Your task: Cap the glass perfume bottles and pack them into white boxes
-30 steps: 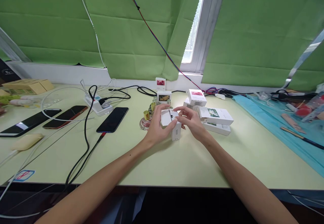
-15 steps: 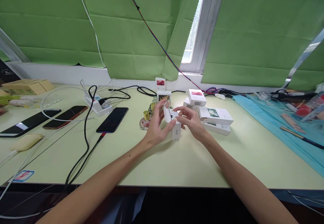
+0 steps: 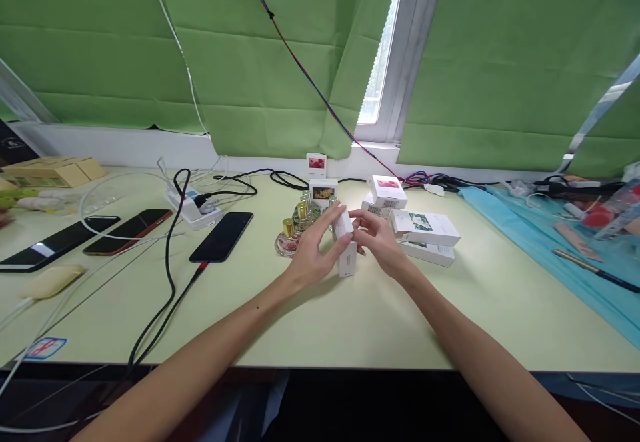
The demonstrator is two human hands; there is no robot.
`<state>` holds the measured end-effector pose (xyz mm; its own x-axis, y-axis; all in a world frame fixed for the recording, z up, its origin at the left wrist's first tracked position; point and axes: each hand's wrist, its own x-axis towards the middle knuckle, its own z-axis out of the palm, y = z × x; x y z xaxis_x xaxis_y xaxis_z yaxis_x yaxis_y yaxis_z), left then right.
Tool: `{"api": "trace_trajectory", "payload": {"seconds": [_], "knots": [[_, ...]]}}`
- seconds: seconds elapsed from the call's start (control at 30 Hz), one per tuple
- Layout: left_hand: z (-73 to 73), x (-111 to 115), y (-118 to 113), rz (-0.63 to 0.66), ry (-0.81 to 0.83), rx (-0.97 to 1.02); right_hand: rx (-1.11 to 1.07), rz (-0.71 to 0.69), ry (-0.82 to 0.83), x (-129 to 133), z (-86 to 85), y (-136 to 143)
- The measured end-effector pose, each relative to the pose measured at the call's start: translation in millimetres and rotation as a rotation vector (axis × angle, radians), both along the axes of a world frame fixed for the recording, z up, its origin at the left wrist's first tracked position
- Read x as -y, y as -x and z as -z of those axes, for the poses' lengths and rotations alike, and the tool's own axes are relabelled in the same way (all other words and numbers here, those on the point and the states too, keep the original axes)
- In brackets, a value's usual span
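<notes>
A small white carton [image 3: 347, 263] stands upright on the table between my two hands, its top flap folded down. My left hand [image 3: 316, 245] wraps its left side, thumb on the near face and fingers at the top. On the other side my right hand [image 3: 376, 237] grips the carton near its upper edge, fingers bent and partly hidden. Just left of my left hand are several glass perfume bottles with gold caps [image 3: 289, 228]. More white cartons [image 3: 423, 227] lie stacked to the right of my right hand.
Behind the bottles stand white boxes with pictures [image 3: 323, 190]. Left lie a phone [image 3: 221, 237] on a cable, a power strip [image 3: 193, 210] and more phones [image 3: 127, 231]. A blue plastic sheet [image 3: 560, 255] with a brush [image 3: 595, 270] covers the right side.
The carton's raised top flap has come down over the opening, pressed by my left fingers. My right hand has stayed nearly in place.
</notes>
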<state>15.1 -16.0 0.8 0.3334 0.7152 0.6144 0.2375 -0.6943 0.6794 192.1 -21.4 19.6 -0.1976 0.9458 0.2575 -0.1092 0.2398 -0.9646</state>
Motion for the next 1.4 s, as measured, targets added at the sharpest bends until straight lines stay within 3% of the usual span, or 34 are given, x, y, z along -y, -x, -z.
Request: {"api": "trace_trajectory", "payload": {"seconds": [0.47,0.93,1.4], "knots": [[-4.7,0.3,1.7,-0.026,-0.139,-0.128,0.020,-0.017,-0.037,1.6,0.8,2.1],[-4.0,0.5,-1.8,-0.123,-0.107,-0.091,0.052,-0.071,-0.096,-0.7,5.1,2.6],[0.3,-1.1,-2.7,-0.147,-0.199,-0.068,0.064,-0.072,-0.064,0.7,6.5,3.6]]}}
